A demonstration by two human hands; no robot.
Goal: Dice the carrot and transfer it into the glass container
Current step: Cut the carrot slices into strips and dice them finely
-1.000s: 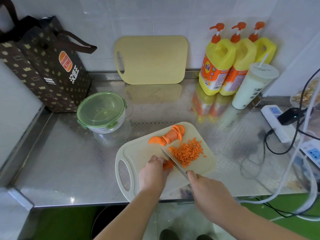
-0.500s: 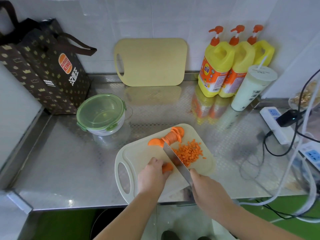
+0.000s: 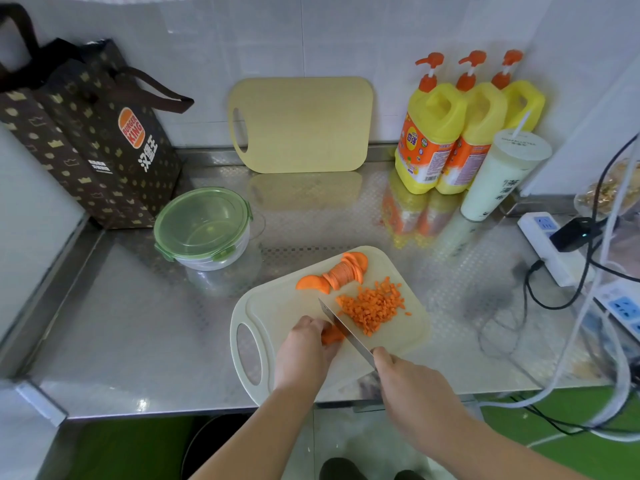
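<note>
Gripping the knife (image 3: 346,332), the right hand (image 3: 412,393) cuts; left hand (image 3: 304,355) pinches carrot slices (image 3: 331,336).

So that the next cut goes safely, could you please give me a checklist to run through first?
1. Left hand holds the carrot piece on the white cutting board: ok.
2. Right hand grips the knife: ok.
3. Left fingers clear of the blade: cannot tell; they sit right beside it.
4. Diced carrot lies clear, right of the blade: ok.
5. Glass container open for the transfer: not ok; its green lid is on.
</note>
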